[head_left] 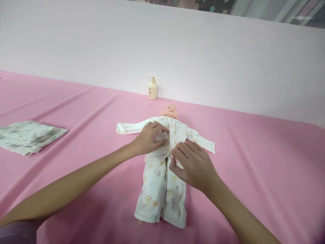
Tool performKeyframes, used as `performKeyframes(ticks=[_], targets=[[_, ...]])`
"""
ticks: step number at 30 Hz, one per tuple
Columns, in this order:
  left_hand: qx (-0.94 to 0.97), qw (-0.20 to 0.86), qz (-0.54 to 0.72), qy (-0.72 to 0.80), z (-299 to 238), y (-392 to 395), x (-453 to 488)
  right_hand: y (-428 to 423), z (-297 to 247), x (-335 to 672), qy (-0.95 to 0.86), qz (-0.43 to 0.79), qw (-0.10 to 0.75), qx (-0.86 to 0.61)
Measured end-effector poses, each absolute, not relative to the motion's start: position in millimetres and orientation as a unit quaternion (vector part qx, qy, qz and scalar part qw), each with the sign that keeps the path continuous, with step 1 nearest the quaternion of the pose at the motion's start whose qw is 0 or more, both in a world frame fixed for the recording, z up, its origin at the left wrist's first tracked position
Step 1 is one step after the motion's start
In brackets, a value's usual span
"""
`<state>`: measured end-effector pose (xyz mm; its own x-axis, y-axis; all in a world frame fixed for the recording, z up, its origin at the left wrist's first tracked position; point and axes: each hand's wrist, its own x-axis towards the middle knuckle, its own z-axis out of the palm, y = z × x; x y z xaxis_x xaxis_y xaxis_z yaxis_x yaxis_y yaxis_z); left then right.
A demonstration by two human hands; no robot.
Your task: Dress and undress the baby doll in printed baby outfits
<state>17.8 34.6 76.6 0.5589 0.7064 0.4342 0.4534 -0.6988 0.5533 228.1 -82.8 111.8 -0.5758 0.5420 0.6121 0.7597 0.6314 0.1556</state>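
Remotely I see the doll point(171, 111) face-up on the pink sheet point(104, 203), presumably to expose the jacket point(177, 129); my left hand point(151, 139) arches parted fingers over it, my right hand point(193, 164) curls lower, whether pinching I cannot tell

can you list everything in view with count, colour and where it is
doll: 1, pinkish head showing, centre
top: 1, white with small prints, below the doll's head
trousers: 1, white with animal prints, below the top
pump bottle: 1, cream, against the wall
folded cloth: 1, white with greenish print, far left
sheet: 1, pink, under everything
wall: 1, white, behind
striped backdrop: 1, greyish, top right
left hand: 1, bare, at top's front
right hand: 1, bare, near top's hem
sleeve: 1, purplish, bottom left
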Motion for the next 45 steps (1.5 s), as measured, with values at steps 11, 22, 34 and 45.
performKeyframes(ticks=[11, 22, 34, 45], targets=[[0.816, 0.267, 0.333, 0.390, 64, 39, 28, -80, 88, 218, -0.868, 0.046, 0.271, -0.413], [0.729, 0.486, 0.315, 0.366, 85, 41, 24, -25, 94, 248, -0.775, 0.164, 0.325, -0.517], [0.739, 0.479, 0.303, 0.364, 85, 46, 23, -6, 78, 249, -0.719, 0.216, 0.407, -0.520], [0.721, 0.501, 0.281, 0.388, 95, 42, 22, -8, 76, 252, -0.725, 0.225, 0.409, -0.506]])
